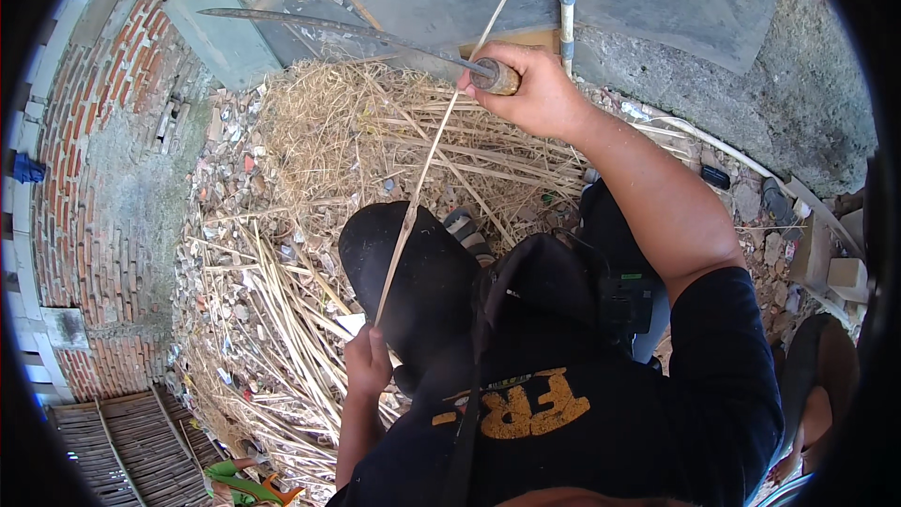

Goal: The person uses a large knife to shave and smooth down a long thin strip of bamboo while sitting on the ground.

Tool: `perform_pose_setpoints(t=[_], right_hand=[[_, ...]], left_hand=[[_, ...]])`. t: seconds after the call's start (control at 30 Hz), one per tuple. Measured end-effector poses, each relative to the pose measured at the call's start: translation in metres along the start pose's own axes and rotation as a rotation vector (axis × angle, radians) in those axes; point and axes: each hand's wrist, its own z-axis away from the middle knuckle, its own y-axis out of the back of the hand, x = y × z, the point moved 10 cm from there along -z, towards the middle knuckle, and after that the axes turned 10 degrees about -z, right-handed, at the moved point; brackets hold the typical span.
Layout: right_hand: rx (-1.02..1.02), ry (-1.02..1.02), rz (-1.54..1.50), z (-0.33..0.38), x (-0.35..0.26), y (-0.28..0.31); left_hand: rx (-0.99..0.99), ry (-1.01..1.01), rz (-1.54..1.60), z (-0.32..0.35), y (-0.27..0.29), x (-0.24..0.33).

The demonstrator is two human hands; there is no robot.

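Note:
A long, thin pale strip (422, 183), which looks like split bamboo or cane, runs slantwise across the middle in front of my dark-clothed knee. Its lower end is pinched in my left hand (367, 361), fingers closed. Farther up, my right hand (542, 99) is wrapped round the wooden handle of a long-bladed knife (343, 26). The blade points left and crosses the strip near the handle. My right thumb and fingertips lie against the strip there; how firmly they grip it I cannot tell. Beyond them the strip's upper end sticks out.
Pale strips (291, 329) lie heaped on rubble to the left. A mound of dry shavings (319, 122) lies ahead. Around these stand a brick wall (103, 160), grey panels (676, 0) and a white pipe (566, 9). Part of another person (815, 404) shows at the right edge.

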Motion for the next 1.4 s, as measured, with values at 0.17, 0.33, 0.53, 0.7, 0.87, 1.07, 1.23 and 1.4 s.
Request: perform_pose_setpoints(t=[0.17,0.33,0.53,0.7,0.87,1.07,1.23,1.4], right_hand=[[0.072,0.106,-0.099,-0.001,-0.003,0.009],[0.118,0.156,0.021,-0.002,-0.013,0.016],[0.322,0.29,0.147,0.003,-0.024,0.028],[0.275,0.161,0.108,-0.001,-0.016,0.03],[0.259,0.048,0.1,0.0,-0.01,0.031],[0.262,0.115,0.105,0.0,-0.012,0.031],[0.247,0.138,0.091,0.0,-0.01,0.029],[0.253,0.143,0.12,0.001,-0.008,0.026]], left_hand=[[0.003,0.001,0.024,-0.002,0.003,0.008],[0.064,0.007,0.06,-0.001,0.006,0.015],[0.109,0.016,-0.056,0.0,0.007,0.005],[0.121,0.002,-0.108,0.0,0.009,0.008],[0.133,0.003,-0.101,0.001,0.009,0.008],[0.135,0.002,-0.101,0.0,0.008,0.007],[0.137,0.0,-0.093,0.001,0.009,0.009],[0.141,-0.006,-0.102,0.001,0.007,0.004]])
